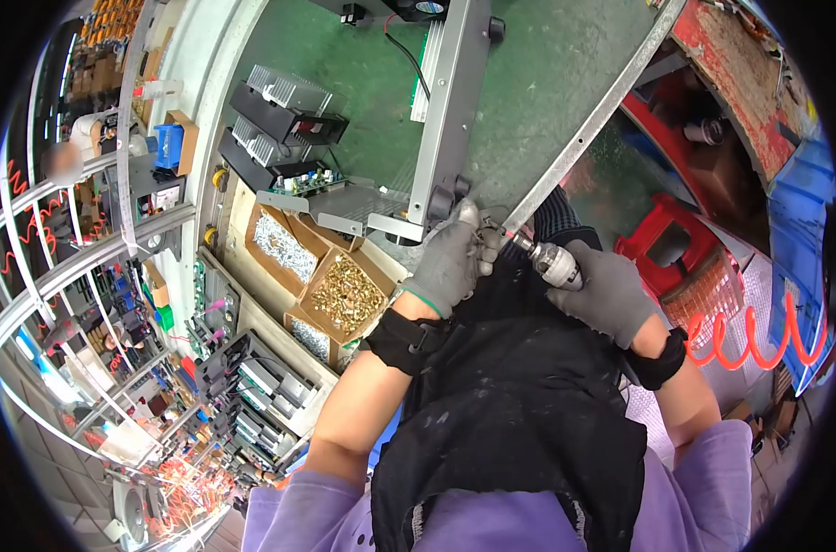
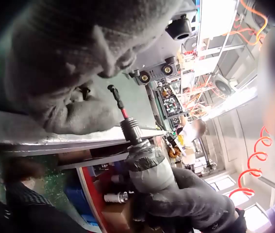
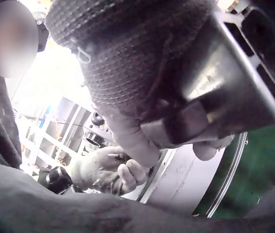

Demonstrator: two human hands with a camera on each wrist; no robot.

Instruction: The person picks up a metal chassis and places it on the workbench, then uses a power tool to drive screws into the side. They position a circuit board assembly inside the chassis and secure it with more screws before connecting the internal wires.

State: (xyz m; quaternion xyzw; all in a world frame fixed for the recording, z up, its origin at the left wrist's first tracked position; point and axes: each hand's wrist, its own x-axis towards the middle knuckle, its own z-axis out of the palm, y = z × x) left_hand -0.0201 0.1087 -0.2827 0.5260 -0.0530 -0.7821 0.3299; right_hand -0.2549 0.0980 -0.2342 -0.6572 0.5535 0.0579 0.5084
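Observation:
The gloved right hand (image 1: 611,294) grips a cylindrical power screwdriver (image 1: 556,267), its bit pointing toward the left hand (image 1: 450,267). In the left wrist view the driver (image 2: 149,170) has a red and black bit (image 2: 120,103) with a small dark piece at its tip. Beside that tip, the left hand's curled gloved fingers (image 2: 81,115) hold a small dark screw (image 2: 85,91). Next to the left hand is the corner of a grey metal chassis (image 1: 445,120) with round black feet. The right wrist view shows the left hand (image 3: 108,170) with fingers curled, beyond the right hand (image 3: 127,63).
Left of the chassis stand black units with finned heatsinks (image 1: 289,89). Open cartons of brass-coloured screws (image 1: 346,294) and silver screws (image 1: 284,244) lie near the left forearm. A metal rail (image 1: 602,115) edges the green surface. A red stool (image 1: 662,241) and coiled red hose (image 1: 754,354) are at right.

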